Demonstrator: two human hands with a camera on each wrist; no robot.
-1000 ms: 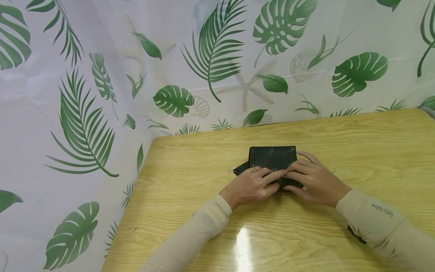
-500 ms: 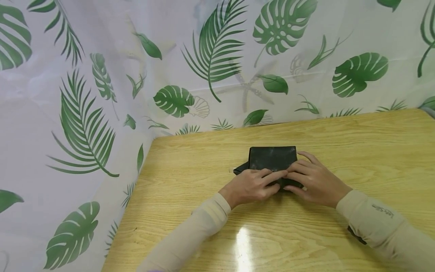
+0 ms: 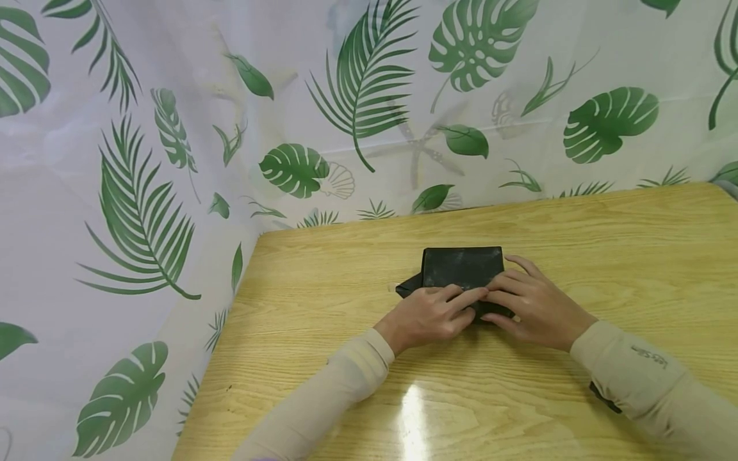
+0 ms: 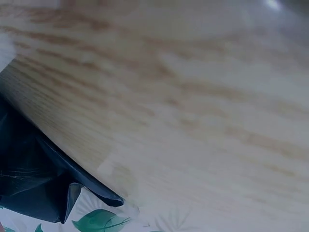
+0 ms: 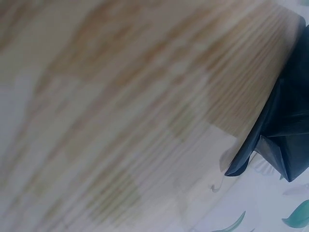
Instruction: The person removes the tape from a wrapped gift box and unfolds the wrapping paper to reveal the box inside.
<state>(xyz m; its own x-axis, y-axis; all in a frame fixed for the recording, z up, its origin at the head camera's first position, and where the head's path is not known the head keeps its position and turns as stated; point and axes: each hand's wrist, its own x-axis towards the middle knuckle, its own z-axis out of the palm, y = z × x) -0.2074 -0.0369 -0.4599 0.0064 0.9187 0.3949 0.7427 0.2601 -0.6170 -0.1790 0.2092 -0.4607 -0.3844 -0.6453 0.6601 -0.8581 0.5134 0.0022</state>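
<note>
A black, flat box-shaped package (image 3: 462,266), seemingly wrapped in a dark sheet, lies on the wooden table. A folded black flap (image 3: 408,285) sticks out from its left side. My left hand (image 3: 429,314) bends over the near edge, its index finger stretched along the top and thumb below. From the right, my right hand (image 3: 527,306) grips the package with fingers on top and thumb at the front. The two index fingertips meet near the middle. In the left wrist view the black sheet (image 4: 29,174) has a creased, folded end; the right wrist view shows similar black folds (image 5: 289,125).
The wooden table (image 3: 323,275) reaches a leaf-print curtain (image 3: 369,128) at the back and left. A small dark item (image 3: 605,398) shows beneath the right forearm, mostly hidden. Light glares off the tabletop in front of the hands.
</note>
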